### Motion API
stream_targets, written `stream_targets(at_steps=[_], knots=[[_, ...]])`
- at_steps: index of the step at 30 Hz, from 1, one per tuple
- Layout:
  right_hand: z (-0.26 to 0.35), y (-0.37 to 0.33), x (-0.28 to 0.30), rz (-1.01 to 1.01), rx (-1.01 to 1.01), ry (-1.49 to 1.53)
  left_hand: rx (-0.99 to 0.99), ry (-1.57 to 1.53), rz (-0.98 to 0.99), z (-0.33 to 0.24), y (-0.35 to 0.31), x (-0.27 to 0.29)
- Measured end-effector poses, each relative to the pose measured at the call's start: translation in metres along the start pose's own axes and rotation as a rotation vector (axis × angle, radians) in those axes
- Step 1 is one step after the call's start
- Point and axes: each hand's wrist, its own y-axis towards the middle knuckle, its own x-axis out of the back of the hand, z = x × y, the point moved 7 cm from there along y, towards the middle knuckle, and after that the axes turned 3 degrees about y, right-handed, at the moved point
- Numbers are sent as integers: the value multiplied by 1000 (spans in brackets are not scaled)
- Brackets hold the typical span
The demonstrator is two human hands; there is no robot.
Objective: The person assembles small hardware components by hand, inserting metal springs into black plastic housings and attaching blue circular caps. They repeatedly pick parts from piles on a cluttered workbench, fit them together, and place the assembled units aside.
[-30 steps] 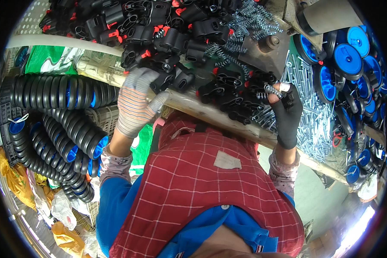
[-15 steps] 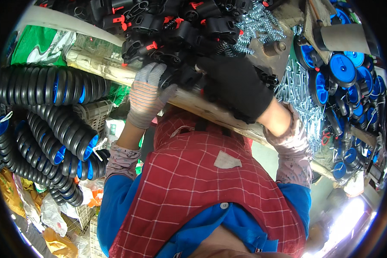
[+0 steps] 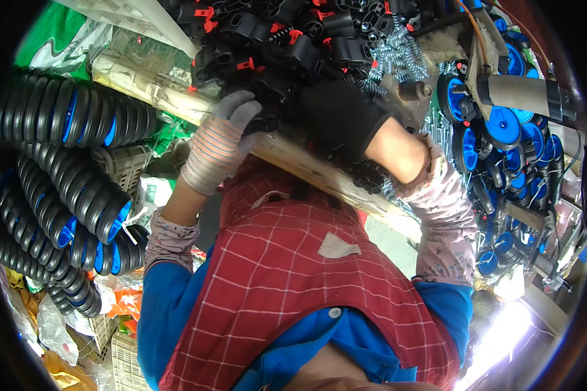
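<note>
My left hand, in a grey striped knit glove, is at the wooden bench edge. Its fingers curl around a black plastic part, partly hidden by the glove. Close by on the right is my right hand in a black glove, back upward. Its fingers blur into the dark parts beneath, so what it holds, if anything, is unclear. Just beyond both hands lies a heap of black plastic housings, several with red tabs. Metal coil springs are piled to the right of the heap.
Strings of black wheels with blue hubs hang at the left. More blue-hubbed wheels lie at the right, near a metal cylinder. The wooden edge runs in front of my body. Plastic crates and bags stand lower left.
The view has shifted slightly. My right hand has drawn left, closer to my left hand, and its forearm is angled more inward. The left fingers are curled more over the black part.
</note>
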Motion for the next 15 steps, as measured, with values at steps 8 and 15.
stream_targets(at_steps=[8,15], knots=[[-34,2,-8,401,146,-159,-348,187,189,-32,18,-8],[-57,-21,3,156,161,297,-302,6,238,-31,32,-21]])
